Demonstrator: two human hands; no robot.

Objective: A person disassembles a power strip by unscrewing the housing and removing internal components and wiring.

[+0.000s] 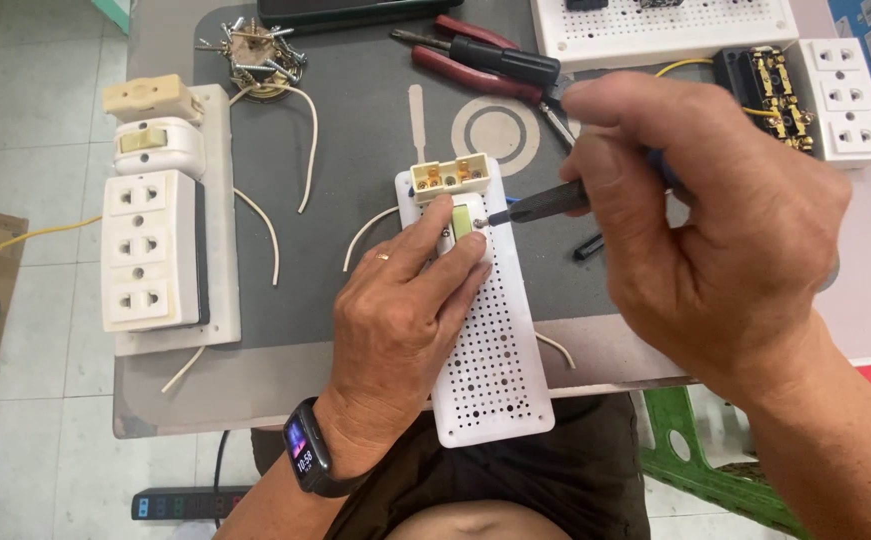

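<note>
My left hand (405, 310) presses down on a small white switch (460, 222) that sits on a white perforated board (495, 360) lying across the table's front edge. Two fingers pin the switch. My right hand (715, 230) grips a screwdriver (545, 203) whose tip touches a screw at the switch's right side. A cream terminal block (448, 177) sits at the board's far end. A smartwatch is on my left wrist.
A white board with a triple socket (150, 250), a switch and a cream block lies at the left. Loose screws (255, 55), red-handled pliers (480, 60), another perforated board (665, 25) and an opened socket (805, 95) are at the back. Loose white wires lie on the grey mat (355, 130).
</note>
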